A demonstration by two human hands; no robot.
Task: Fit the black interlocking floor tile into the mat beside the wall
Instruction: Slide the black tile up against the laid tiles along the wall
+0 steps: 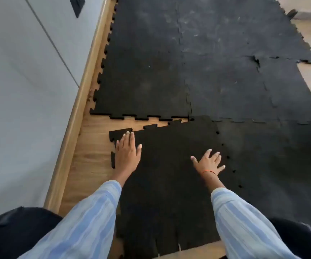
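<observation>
A loose black interlocking tile (167, 176) lies on the wood floor, skewed a little out of line with the mat. Its right edge overlaps the neighbouring laid tile (274, 165). A wedge of bare floor (132, 123) shows between its far toothed edge and the laid tile (145, 71) beside the wall, narrowing to the right. My left hand (127, 154) rests flat on the tile's far left corner, fingers together. My right hand (208, 162) presses flat near the tile's right edge, fingers spread. Neither hand grips anything.
A grey wall (20, 90) with a wooden skirting board (79, 101) runs along the left. The black mat (225, 43) stretches ahead and right, with a lifted seam (256, 61). My dark-clad knees (14, 230) are at the bottom corners.
</observation>
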